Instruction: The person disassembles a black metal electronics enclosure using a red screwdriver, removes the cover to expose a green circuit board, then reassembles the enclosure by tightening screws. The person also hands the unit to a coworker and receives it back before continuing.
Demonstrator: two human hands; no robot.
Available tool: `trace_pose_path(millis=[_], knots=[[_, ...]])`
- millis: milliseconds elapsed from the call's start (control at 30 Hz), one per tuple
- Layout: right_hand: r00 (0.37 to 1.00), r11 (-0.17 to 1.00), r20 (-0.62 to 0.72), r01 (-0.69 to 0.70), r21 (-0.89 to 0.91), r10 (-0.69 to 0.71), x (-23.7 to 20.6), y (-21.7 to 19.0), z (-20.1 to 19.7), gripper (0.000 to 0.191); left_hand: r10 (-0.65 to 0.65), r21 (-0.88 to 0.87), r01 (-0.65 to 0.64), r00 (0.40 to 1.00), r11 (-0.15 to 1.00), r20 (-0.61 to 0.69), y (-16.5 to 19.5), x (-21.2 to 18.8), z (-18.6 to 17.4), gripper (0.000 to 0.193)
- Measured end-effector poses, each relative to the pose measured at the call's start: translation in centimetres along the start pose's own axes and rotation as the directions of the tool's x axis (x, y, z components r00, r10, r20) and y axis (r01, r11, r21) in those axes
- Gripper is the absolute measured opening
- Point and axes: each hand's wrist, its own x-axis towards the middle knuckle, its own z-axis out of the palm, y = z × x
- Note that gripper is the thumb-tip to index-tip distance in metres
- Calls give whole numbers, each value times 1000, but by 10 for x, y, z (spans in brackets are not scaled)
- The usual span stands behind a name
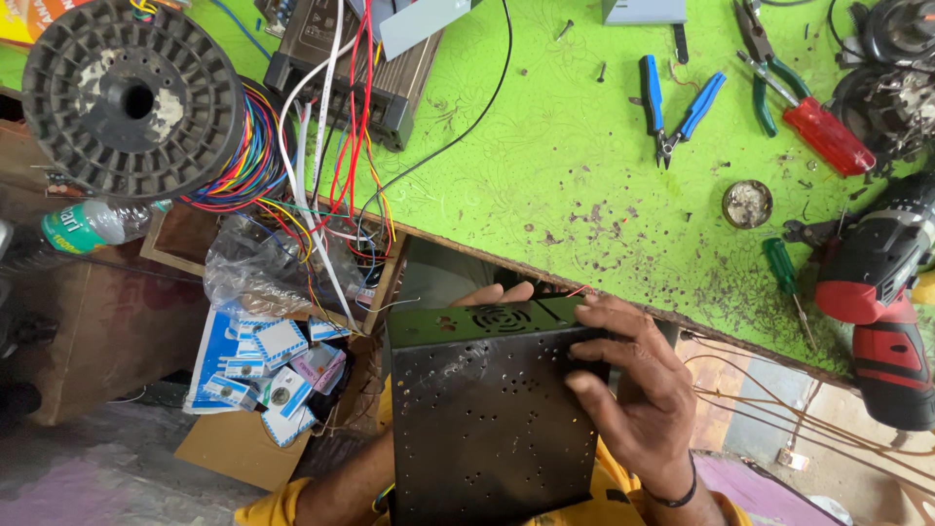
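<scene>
Both hands, right hand (628, 375) and left hand (497, 294), are gripping the black perforated metal panel (482, 419) below the counter (545, 146) edge, where slipping fingers could be dropping it.

A bright green workbench (545, 146) (scuffed, speckled with debris) under daylight — below it, a grey floor (88, 477).

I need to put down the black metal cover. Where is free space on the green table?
Free: the middle of the green table, between the black cable and blue pliers. Crowded: left by the wire spool, right by the red drill and screwdrivers.
</scene>
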Motion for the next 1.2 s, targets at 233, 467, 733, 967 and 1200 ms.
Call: trace_pose_path(millis=[233, 467, 733, 967, 1200], knots=[[1000, 997, -3, -1, -75, 1, 0, 1, 2, 18, 37, 80, -39, 999, 996, 27, -4, 3, 2, 55], [997, 994, -11, 72, -79, -73, 1, 6, 3, 19, -10, -19, 10, 1000, 1000, -7, 0, -2, 0, 51], [998, 998, -52, 44, -48, -47, -3, 7, 5, 23, 46, -23, -46, 999, 999, 4, -10, -6, -6, 50], [997, 994, -26, 69, -86, -72, -4, 5, 8, 14, -75, -214, 39, 984, 976, -163, -7, 0, -17, 44], [993, 981, -70, 83, -177, -97, -7, 6, 15, 13, 54, -161, -59, 998, 985, -33, -16, -6, -3, 45]])
